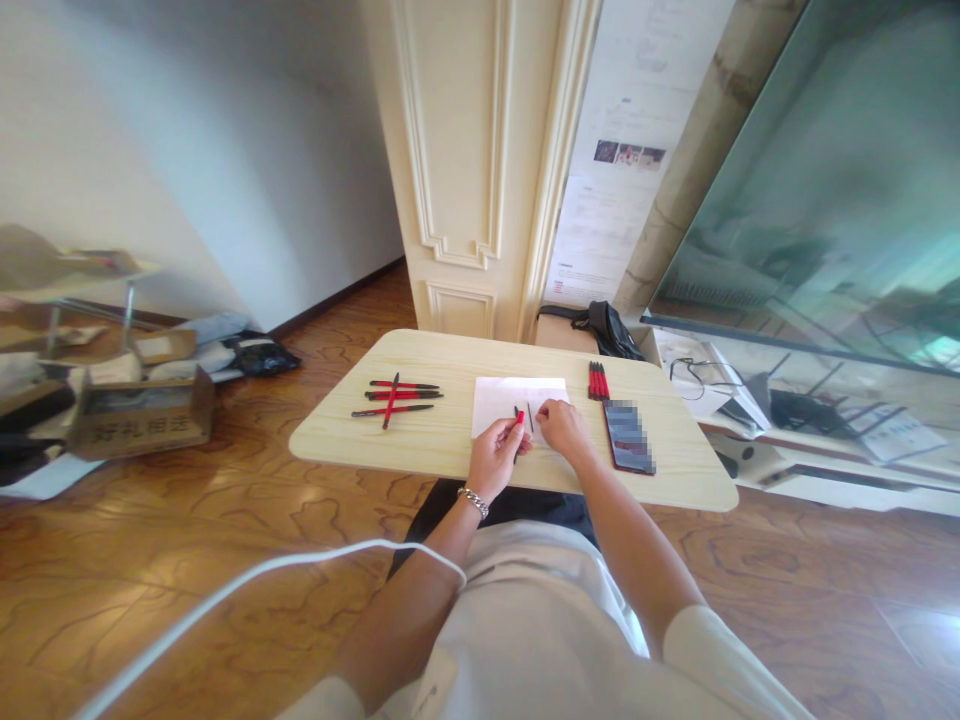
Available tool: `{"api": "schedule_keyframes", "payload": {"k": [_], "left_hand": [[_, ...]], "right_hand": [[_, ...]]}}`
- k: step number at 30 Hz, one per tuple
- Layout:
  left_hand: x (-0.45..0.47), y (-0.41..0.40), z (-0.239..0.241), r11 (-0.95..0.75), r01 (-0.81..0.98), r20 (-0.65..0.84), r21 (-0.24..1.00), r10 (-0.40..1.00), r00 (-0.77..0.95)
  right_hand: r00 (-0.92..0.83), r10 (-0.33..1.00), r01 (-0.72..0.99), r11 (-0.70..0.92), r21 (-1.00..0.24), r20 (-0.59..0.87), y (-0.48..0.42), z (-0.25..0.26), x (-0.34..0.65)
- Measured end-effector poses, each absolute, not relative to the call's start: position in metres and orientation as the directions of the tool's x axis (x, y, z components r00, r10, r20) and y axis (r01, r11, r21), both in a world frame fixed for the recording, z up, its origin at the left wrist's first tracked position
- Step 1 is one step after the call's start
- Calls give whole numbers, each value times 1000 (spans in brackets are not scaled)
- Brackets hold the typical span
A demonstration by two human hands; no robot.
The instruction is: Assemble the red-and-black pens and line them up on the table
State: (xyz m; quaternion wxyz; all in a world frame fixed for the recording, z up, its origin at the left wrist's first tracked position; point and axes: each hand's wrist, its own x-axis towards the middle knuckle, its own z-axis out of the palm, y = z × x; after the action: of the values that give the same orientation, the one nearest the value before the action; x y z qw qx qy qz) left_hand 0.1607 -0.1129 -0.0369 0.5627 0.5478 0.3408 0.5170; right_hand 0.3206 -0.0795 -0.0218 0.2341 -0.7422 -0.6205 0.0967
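L hand (495,455) pinches a red pen part (519,420) over the white paper (517,398) on the desk (420,440); R hand (564,428) closes on a thin dark refill (530,416) (tiny, hard to tell). Both look light, stiff, slippery; best held mid-barrel w/ fingertips.

A pale wooden table (420,440) with rounded corners is seen over a wood floor. On it are laid a loose heap of red and black pens (397,394) at the left, a white sheet of paper (504,400) in the middle, and a tidy row of red pens (598,380) beside a dark flat device (628,436) at the right.
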Motion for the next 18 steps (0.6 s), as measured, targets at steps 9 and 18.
{"api": "schedule_keyframes", "payload": {"k": [9,18], "left_hand": [[164,-115,-40,-178,-190,220,965,948,229],[163,-115,-42,-217,-155,252,964,934,255]], "right_hand": [[138,954,239,228,-944,265,-105,3,315],[81,965,189,230,-954,249,-112,7,305]]}}
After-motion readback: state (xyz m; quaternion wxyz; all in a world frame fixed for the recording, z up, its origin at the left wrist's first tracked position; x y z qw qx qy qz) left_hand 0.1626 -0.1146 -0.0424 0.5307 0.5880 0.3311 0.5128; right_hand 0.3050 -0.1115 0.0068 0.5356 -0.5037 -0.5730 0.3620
